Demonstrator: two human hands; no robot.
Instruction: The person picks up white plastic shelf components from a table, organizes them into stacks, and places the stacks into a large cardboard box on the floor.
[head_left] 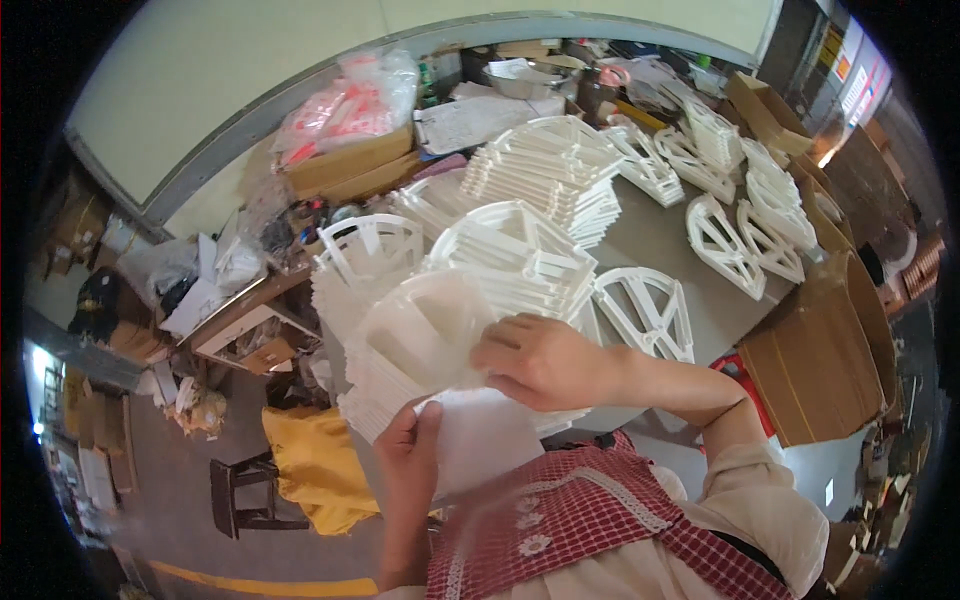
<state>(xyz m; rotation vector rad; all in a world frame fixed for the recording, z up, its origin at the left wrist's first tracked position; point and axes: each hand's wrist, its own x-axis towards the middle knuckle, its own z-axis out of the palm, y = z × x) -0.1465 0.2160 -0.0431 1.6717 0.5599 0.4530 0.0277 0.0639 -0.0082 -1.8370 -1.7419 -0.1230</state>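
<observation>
My left hand (408, 448) grips the left edge of a flat white sheet (488, 445), its thumb lying on top. Whether the sheet is paper or plastic I cannot tell. My right hand (540, 360) is closed just above the sheet's far edge, fingers curled; whatever they pinch is hidden. Beyond the fingers is a blurred, half-see-through whitish shape (425, 325). Around it rise stacks of white plastic fan-shaped frames (510, 250) with spokes. A single such frame (648, 310) lies right of my right hand.
More white frames (725, 245) lie on the grey table (655, 220) toward the far right. An open cardboard box (815, 350) stands at its right edge. At the back left, a box holds clear and pink plastic bags (345, 105). A yellow cloth (315, 465) drapes a dark stool (240, 495).
</observation>
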